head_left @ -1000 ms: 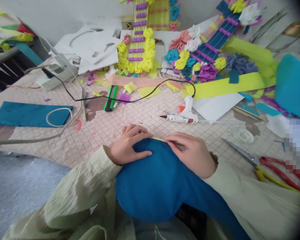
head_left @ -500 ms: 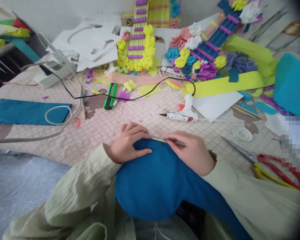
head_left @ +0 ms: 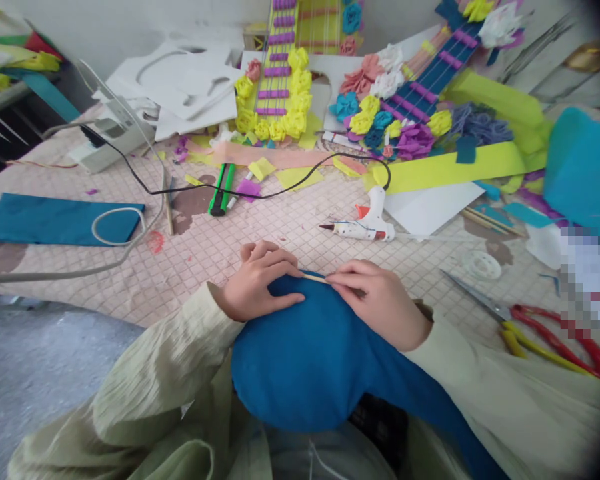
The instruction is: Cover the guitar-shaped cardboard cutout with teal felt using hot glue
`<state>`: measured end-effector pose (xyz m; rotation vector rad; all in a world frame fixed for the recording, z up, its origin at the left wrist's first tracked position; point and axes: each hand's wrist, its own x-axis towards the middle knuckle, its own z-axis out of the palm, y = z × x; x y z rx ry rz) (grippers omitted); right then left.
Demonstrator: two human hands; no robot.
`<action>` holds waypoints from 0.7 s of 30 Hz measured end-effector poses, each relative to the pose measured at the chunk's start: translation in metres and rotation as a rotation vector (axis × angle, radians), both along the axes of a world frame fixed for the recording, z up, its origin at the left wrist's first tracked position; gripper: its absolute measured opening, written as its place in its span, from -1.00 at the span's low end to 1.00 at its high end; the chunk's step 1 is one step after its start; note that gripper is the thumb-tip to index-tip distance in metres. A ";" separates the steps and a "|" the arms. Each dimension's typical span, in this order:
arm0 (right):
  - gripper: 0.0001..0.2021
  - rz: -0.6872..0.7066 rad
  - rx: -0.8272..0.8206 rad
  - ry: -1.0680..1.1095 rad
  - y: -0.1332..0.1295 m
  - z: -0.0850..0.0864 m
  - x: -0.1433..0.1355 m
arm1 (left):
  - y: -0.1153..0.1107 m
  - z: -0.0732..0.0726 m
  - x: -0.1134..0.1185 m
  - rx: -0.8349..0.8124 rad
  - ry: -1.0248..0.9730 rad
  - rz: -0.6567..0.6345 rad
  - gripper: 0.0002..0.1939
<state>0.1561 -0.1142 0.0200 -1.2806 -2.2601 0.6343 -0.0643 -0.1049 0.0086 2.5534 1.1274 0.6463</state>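
A rounded, blue-covered piece (head_left: pixel 300 360) lies on my lap against the table edge, a long blue part running to the lower right beneath my right forearm. My left hand (head_left: pixel 260 283) grips its upper left edge, thumb on the blue face and fingers along the top. A thin wooden stick (head_left: pixel 314 277) lies across the far edge of the piece, its left end by my left fingertips. My right hand (head_left: pixel 377 300) pinches the stick's right end between thumb and fingers. A white hot glue gun (head_left: pixel 363 230) rests on the table just beyond my hands.
Open scissors (head_left: pixel 510 317) and a tape roll (head_left: pixel 481 265) lie at the right. A green utility knife (head_left: pixel 223 190) sits behind a black cord (head_left: pixel 180 193). Folded blue material (head_left: pixel 40 220) is at the left, a power strip (head_left: pixel 113 143) behind it. Flower-decorated paper guitars (head_left: pixel 427 93) stand at the back.
My right fingertips have shifted slightly left along the stick. My left hand keeps its hold, and the blue piece stays almost in place.
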 end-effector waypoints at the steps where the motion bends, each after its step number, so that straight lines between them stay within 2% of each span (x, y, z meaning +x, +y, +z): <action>1: -0.79 0.005 0.006 0.002 0.000 0.000 0.000 | 0.000 0.000 0.000 0.003 -0.003 -0.003 -0.70; 9: -0.76 0.081 0.046 0.008 -0.006 -0.001 0.003 | 0.000 -0.005 0.000 0.099 -0.044 -0.038 -0.74; 13: -0.74 0.168 0.145 -0.052 -0.012 -0.001 0.007 | 0.000 -0.005 -0.001 0.110 -0.037 -0.015 -0.78; 17: -0.74 0.245 0.233 -0.039 -0.013 -0.004 0.012 | 0.000 -0.003 -0.001 0.099 -0.052 -0.051 -0.82; 21: -0.80 0.105 0.261 -0.119 -0.012 -0.006 0.017 | 0.000 -0.002 0.001 0.069 -0.084 -0.040 -0.75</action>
